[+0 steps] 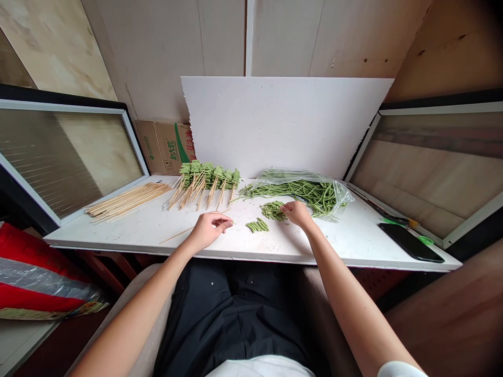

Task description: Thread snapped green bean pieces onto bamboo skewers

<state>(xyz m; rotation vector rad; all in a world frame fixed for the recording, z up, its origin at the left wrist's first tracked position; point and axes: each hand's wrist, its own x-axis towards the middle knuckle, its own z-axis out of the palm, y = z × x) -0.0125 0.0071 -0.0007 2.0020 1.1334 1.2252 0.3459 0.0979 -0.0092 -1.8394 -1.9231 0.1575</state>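
My left hand (208,230) hovers over the front of the white table with its fingers curled and thumb closed in; a speck of green shows at the fingertips, too small to name. A bamboo skewer (175,236) passes behind this hand, and I cannot tell whether the hand grips it. At the pile of short cut green bean pieces (272,210), my right hand (297,213) has its fingertips pinched together, hiding whatever is between them. Between the hands lies a small row of bean pieces (258,225), side by side.
Loose skewers (126,201) lie left, beside stacked skewered beans (210,175). Long beans in a clear plastic bag (310,191) rest behind my right hand. A black phone (411,242) and scissors (393,217) are at the right. A white board (286,125) and cardboard box (167,146) stand behind.
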